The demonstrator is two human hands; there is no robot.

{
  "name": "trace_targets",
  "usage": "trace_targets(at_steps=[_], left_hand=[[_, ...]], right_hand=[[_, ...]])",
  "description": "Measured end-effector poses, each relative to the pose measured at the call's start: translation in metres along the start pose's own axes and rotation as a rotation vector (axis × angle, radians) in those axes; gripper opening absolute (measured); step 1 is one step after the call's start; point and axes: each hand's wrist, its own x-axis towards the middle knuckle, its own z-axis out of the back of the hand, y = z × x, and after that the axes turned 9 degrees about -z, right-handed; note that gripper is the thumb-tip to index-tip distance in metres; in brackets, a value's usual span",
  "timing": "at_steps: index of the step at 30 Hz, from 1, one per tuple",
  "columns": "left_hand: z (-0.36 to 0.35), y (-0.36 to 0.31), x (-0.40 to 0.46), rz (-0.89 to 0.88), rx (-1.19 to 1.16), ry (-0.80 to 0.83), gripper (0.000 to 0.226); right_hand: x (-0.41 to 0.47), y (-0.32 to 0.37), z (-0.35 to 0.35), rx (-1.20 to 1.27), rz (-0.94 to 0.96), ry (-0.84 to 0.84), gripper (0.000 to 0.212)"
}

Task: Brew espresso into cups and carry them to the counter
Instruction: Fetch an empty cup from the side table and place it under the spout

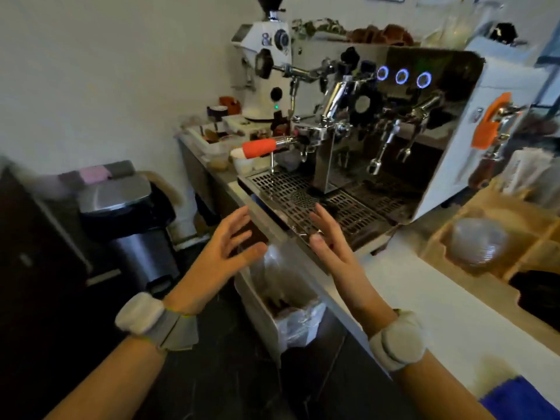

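Both hands are empty and spread wide in front of the espresso machine (378, 125): the left hand (222, 253) hovers with fingers fanned just off the front left corner of the drip tray (272, 183), above a lined waste bin (281, 313) set against the counter's edge, and the right hand (330, 237) hovers over the tray's front edge, palm turned inward, gripping nothing. No cup stands on the tray under either brew head, and the only cups I can make out are pale, blurred ones on the counter (424, 298) beside the tray's back left corner — so the task looks barely begun. The risks follow from that. If a shot is started now, coffee would run straight through the grate, since nothing sits beneath the spouts. The orange-handled filter holder (260, 147) juts out past the tray's left edge, where a reaching arm could knock it, and the steam pipe (383, 150) hangs over the tray's right half, a likely burn if it is hot. A cup set near the tray's front edge could tip into the bin below. As for writing, the white grinder (263, 71) at the counter's back left bears a dark "&" mark; three buttons glow blue on the machine's face, and a sticker on its white side is too blurred to read.
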Motion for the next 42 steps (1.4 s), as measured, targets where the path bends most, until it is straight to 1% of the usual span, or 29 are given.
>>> trace_targets(at_steps=[2, 4, 7, 9, 11, 14, 16, 20, 22, 25, 30, 32, 36, 37, 40, 42], left_hand=[[0.018, 0.004, 0.0, 0.023, 0.008, -0.028, 0.087], [0.046, 0.012, 0.002, 0.029, 0.005, -0.069, 0.082], [0.072, 0.022, 0.009, 0.043, -0.005, -0.111, 0.079], [0.095, 0.032, 0.016, 0.045, -0.005, -0.148, 0.078], [0.109, 0.037, 0.023, 0.053, -0.007, -0.166, 0.077], [0.143, 0.052, 0.045, 0.042, 0.021, -0.177, 0.074], [0.155, 0.056, 0.058, 0.033, 0.033, -0.169, 0.071], [0.192, 0.07, 0.11, 0.042, 0.054, -0.137, 0.071], [0.214, 0.078, 0.149, 0.038, 0.061, -0.075, 0.074], [0.231, 0.086, 0.184, 0.048, 0.046, -0.039, 0.08], [0.259, 0.115, 0.243, 0.072, 0.04, -0.014, 0.083], [0.273, 0.133, 0.266, 0.084, 0.024, 0.019, 0.084], [0.295, 0.159, 0.305, 0.116, -0.005, 0.048, 0.087], [0.297, 0.163, 0.31, 0.113, 0.005, 0.05, 0.088], [0.313, 0.189, 0.345, 0.113, 0.03, 0.095, 0.1], [0.325, 0.21, 0.373, 0.129, 0.042, 0.141, 0.11]], right_hand=[[0.011, -0.001, -0.017, 0.011, 0.0, 0.034, 0.067], [0.03, 0.0, -0.041, -0.006, 0.001, 0.088, 0.065], [0.052, 0.0, -0.063, -0.027, -0.004, 0.124, 0.062], [0.075, -0.003, -0.083, -0.011, -0.019, 0.16, 0.066], [0.09, -0.005, -0.094, 0.013, -0.038, 0.168, 0.073], [0.132, -0.01, -0.117, 0.009, -0.041, 0.191, 0.071], [0.151, -0.009, -0.125, 0.01, -0.049, 0.185, 0.073], [0.207, -0.014, -0.144, 0.023, -0.036, 0.148, 0.074], [0.244, -0.017, -0.151, 0.031, -0.023, 0.1, 0.072], [0.275, -0.019, -0.157, 0.077, -0.037, 0.093, 0.069], [0.328, -0.022, -0.168, 0.104, -0.039, 0.061, 0.061], [0.351, -0.029, -0.169, 0.107, -0.024, 0.013, 0.059], [0.382, -0.042, -0.174, 0.133, -0.044, -0.065, 0.069], [0.383, -0.042, -0.176, 0.127, -0.046, -0.068, 0.068], [0.41, -0.061, -0.186, 0.106, -0.071, -0.121, 0.058], [0.431, -0.073, -0.194, 0.118, -0.092, -0.178, 0.06]])
